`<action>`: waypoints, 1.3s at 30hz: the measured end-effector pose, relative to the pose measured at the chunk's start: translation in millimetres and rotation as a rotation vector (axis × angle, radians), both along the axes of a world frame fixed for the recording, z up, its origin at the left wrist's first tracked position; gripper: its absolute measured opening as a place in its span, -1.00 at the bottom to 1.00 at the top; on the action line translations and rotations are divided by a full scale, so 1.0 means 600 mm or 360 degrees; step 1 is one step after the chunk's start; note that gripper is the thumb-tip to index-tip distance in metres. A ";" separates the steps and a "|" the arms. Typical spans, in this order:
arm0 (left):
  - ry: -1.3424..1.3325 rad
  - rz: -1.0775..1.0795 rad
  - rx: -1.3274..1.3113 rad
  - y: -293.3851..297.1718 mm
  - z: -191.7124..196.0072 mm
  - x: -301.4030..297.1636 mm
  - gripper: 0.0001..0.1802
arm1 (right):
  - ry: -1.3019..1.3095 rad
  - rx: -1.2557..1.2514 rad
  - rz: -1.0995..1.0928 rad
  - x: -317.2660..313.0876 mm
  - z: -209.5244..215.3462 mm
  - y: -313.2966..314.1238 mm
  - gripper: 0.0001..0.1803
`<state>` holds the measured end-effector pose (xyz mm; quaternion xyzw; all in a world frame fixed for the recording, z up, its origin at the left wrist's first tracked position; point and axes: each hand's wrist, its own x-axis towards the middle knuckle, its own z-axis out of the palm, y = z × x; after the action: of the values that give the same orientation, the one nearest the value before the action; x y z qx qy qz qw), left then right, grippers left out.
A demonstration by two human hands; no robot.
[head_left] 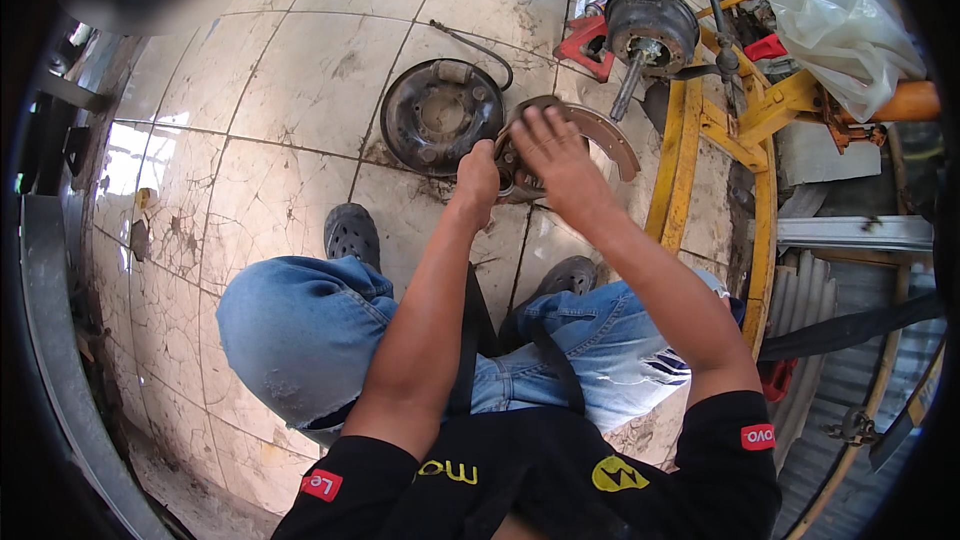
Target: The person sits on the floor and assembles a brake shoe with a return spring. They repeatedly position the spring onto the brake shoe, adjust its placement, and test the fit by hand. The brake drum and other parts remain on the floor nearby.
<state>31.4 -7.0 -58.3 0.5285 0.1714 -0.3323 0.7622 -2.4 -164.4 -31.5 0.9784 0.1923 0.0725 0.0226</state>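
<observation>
My left hand (478, 182) is closed in a fist at the left side of a group of dark metal brake parts, thumb uppermost. What its fingers grip is hidden. My right hand (552, 155) lies over these parts with its fingers stretched out and slightly apart, covering much of them. A curved brake shoe (612, 140) with a brown lining shows to the right of that hand. Just left of my hands, a round black brake backing plate (440, 118) rests on the tiled floor, with a dark hose (497, 58) curving from behind it.
A yellow metal frame (680, 155) stands close on the right. Beyond it, a greasy axle hub (652, 28) with a protruding shaft sits near a red stand (586, 46). A clear plastic bag (840, 25) hangs at the upper right. My shoes (352, 236) flank the work area.
</observation>
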 end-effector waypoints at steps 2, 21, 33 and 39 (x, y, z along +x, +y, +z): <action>0.0002 0.0005 0.0021 0.000 0.001 0.000 -0.59 | 0.0048 0.0092 0.0168 0.004 0.015 0.006 -0.27; -0.0032 -0.0120 0.0083 0.001 0.000 0.004 -0.57 | 0.0056 0.0131 -0.0297 0.032 0.021 -0.009 -0.28; -0.0013 -0.0091 0.0119 0.002 0.019 0.006 -0.59 | 0.0174 0.0144 0.0161 0.009 0.020 0.013 -0.29; -0.0006 -0.0140 0.0152 0.005 0.001 0.011 -0.57 | 0.0086 0.0030 -0.0019 0.015 0.017 0.007 -0.25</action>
<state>37.7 -4.1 -57.8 0.5719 0.1623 -0.3560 0.7210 6.6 -160.3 -21.0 0.9813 0.1861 0.0478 0.0085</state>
